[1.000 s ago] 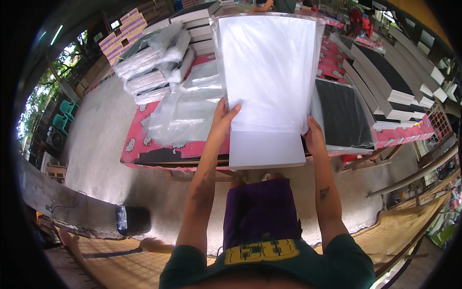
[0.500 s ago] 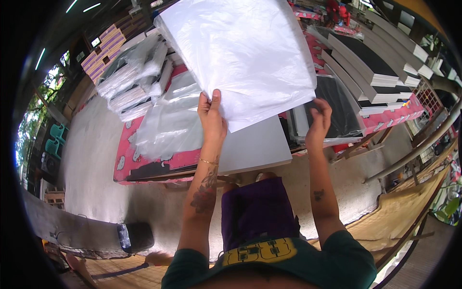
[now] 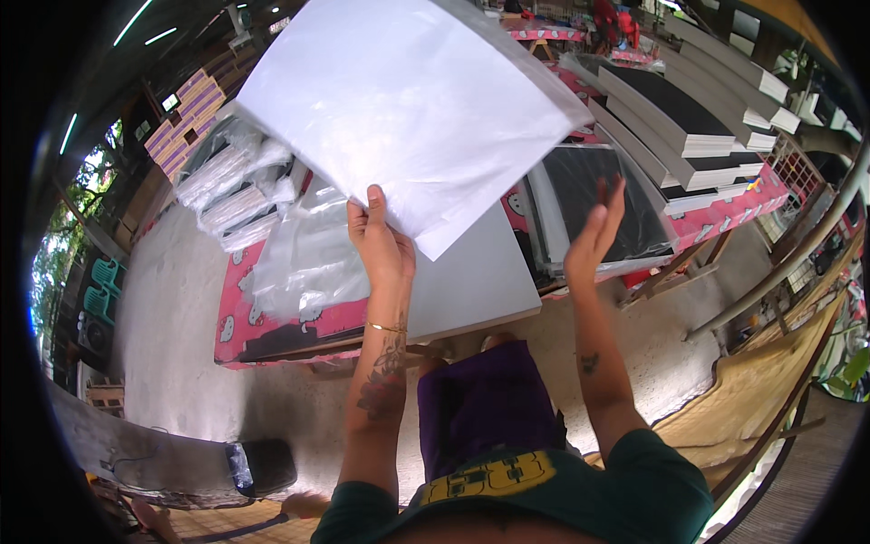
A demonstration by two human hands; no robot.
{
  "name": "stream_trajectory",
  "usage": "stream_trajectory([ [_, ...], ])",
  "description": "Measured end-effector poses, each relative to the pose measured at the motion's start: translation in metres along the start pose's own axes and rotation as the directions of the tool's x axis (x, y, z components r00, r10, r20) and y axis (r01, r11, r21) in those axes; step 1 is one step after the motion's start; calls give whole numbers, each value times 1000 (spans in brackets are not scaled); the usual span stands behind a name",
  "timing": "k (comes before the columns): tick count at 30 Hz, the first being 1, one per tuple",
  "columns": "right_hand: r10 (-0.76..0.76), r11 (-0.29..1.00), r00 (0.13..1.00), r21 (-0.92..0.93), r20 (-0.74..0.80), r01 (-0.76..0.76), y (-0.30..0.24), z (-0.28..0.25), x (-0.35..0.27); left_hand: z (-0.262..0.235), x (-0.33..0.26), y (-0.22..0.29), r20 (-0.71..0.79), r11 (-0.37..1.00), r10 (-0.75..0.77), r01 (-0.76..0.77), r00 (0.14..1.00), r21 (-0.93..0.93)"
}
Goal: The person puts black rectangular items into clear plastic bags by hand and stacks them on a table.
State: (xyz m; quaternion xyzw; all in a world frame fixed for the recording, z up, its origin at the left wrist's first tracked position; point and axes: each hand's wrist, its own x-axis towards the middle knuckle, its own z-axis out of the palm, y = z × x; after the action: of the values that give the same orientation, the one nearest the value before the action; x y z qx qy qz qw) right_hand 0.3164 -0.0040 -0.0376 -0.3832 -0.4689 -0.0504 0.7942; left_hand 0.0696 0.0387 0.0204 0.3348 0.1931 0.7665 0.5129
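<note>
Paper (image 3: 390, 104), smooth, rectangular, perhaps plastic-sleeved, slants upper centre, pinched by the left hand (image 3: 384, 243); the right hand (image 3: 594, 238) extends its fingers.

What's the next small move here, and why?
Probably bring the empty right hand to the right edge of the white rectangular sheet in clear plastic: only the left hand grips it, near its lower corner, so it may sag.

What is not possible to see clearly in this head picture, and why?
Head view, all:
White sheet in plastic: top, cut by upper picture edge.
Left hand: most fingertips, behind the sheet.
Pale flat block: far part, hidden by the sheet.
Red shape far back: too small.
</note>
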Motion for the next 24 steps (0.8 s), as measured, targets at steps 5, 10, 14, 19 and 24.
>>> stream_trajectory([
  [5, 537, 646, 831, 561, 147, -517, -9, 24, 8, 2, 2, -5, 55, 1000, 26, -26, 998, -10],
  [10, 640, 491, 756, 683, 139, -541, -26, 75, 49, 12, -12, -25, 150, 990, -56, 35, 987, 138],
  [14, 652, 468, 756, 819, -66, -332, -14, 72, 57, -5, -56, -45, 229, 887, -438, 375, 870, 271],
  [19, 661, 562, 726, 767, -190, -311, 1, 48, 45, 0, -68, -58, -59, 962, -187, 195, 981, 192],
  [24, 658, 640, 709, 686, -254, -348, 15, 29, 19, -10, -58, -76, 171, 845, -497, 430, 851, 318],
])
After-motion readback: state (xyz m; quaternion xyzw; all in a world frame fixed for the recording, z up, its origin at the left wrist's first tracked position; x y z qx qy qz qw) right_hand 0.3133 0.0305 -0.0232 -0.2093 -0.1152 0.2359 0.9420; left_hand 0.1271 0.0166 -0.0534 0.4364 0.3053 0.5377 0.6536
